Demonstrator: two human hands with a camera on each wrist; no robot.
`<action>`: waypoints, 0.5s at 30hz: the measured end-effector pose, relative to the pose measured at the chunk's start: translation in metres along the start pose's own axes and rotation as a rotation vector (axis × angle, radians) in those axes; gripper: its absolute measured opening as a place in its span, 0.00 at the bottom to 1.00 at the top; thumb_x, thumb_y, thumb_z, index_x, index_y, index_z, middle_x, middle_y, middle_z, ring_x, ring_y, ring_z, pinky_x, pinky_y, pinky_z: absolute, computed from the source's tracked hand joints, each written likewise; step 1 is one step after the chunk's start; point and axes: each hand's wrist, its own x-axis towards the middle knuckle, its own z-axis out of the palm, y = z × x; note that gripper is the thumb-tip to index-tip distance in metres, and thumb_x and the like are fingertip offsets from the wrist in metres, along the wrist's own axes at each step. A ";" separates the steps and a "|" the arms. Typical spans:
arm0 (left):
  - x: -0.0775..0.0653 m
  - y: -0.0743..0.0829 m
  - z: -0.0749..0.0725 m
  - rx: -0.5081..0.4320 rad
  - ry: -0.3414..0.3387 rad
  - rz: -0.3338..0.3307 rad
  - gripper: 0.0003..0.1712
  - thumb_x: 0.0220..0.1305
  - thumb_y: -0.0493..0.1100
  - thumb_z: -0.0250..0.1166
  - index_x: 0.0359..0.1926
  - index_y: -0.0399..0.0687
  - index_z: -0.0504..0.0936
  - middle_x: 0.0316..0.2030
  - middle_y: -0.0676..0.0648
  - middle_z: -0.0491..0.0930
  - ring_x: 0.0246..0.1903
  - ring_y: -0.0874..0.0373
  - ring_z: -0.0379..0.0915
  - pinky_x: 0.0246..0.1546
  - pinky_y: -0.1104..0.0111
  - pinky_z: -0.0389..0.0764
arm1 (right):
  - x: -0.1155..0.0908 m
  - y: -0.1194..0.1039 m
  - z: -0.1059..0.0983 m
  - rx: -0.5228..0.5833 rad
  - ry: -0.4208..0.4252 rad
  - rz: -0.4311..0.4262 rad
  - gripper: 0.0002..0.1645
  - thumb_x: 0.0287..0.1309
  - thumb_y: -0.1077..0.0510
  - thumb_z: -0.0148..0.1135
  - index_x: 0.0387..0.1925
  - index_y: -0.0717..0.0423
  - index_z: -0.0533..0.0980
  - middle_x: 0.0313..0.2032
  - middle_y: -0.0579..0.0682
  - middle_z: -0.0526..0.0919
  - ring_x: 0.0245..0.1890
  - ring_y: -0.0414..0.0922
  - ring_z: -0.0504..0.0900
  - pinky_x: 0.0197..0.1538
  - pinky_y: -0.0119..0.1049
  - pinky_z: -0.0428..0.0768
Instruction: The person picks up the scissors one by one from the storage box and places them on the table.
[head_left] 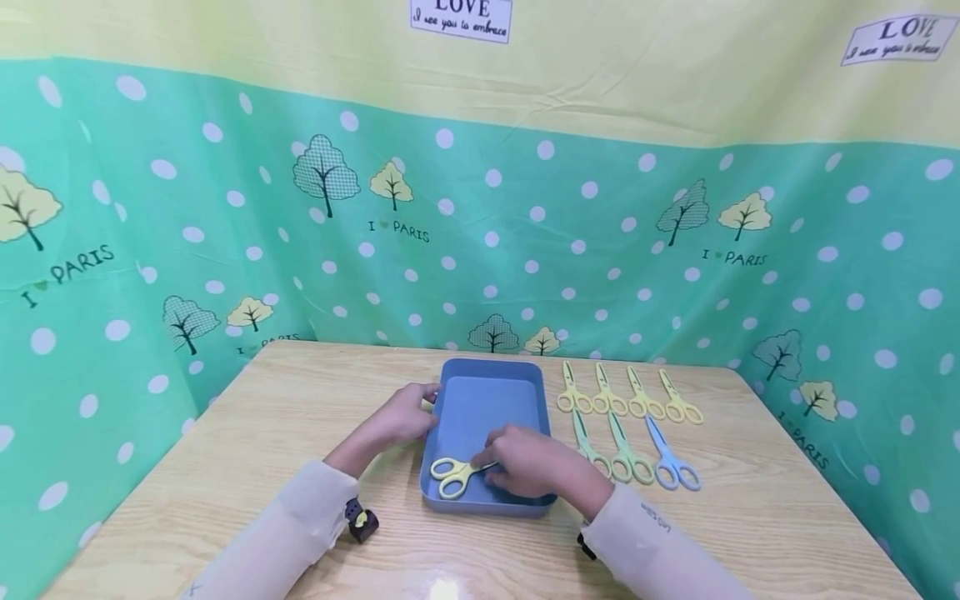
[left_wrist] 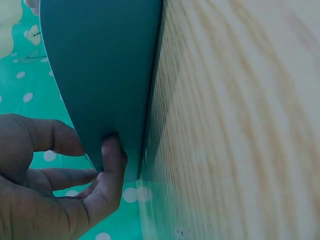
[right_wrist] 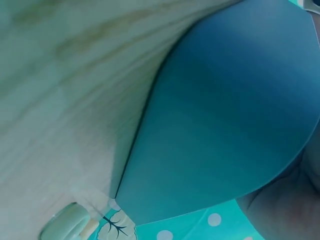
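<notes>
A blue rectangular tray (head_left: 487, 369) stands on the table. My left hand (head_left: 405, 414) grips its left rim; in the left wrist view, one finger of that hand (left_wrist: 55, 195) lies against the outer wall and others reach over the edge. Inside the tray's near end, my right hand (head_left: 528, 460) pinches a pair of yellow scissors (head_left: 459, 476) by the blade end, with the handle loops pointing left. The fingers hide most of the blades. In the right wrist view the tray's wall (right_wrist: 225, 115) covers the scissors, and only part of the hand (right_wrist: 285, 210) shows.
Right of the tray lies a back row of several yellow scissors (head_left: 645, 407). Nearer are two green scissors (head_left: 630, 465) and one pair of blue scissors (head_left: 675, 471). Behind the wooden table (head_left: 300, 400) hangs a patterned curtain (head_left: 525, 242).
</notes>
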 end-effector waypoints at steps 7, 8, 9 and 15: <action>0.001 0.000 0.000 0.013 0.008 -0.004 0.39 0.50 0.26 0.55 0.67 0.37 0.64 0.51 0.37 0.72 0.18 0.58 0.68 0.20 0.68 0.73 | 0.003 0.004 0.001 0.017 0.004 0.003 0.20 0.59 0.51 0.61 0.53 0.47 0.79 0.43 0.48 0.82 0.39 0.38 0.79 0.42 0.31 0.79; 0.001 0.000 0.000 0.013 0.007 -0.005 0.38 0.50 0.26 0.55 0.67 0.37 0.64 0.51 0.37 0.72 0.18 0.58 0.68 0.20 0.68 0.74 | 0.004 0.006 0.001 0.023 0.005 0.011 0.20 0.59 0.51 0.61 0.53 0.47 0.80 0.43 0.48 0.82 0.39 0.38 0.79 0.42 0.31 0.79; 0.001 0.000 0.001 0.011 0.004 -0.006 0.38 0.51 0.26 0.55 0.67 0.37 0.64 0.51 0.37 0.72 0.18 0.58 0.68 0.21 0.68 0.74 | 0.006 0.007 0.001 0.028 0.006 0.018 0.20 0.59 0.52 0.61 0.53 0.47 0.80 0.43 0.49 0.82 0.40 0.38 0.79 0.42 0.31 0.79; 0.001 -0.001 0.000 0.008 -0.004 0.000 0.38 0.50 0.26 0.55 0.67 0.38 0.65 0.50 0.37 0.72 0.18 0.58 0.69 0.21 0.68 0.75 | 0.015 0.020 0.000 0.053 0.014 0.044 0.21 0.58 0.53 0.62 0.54 0.48 0.79 0.45 0.49 0.81 0.42 0.40 0.78 0.45 0.34 0.79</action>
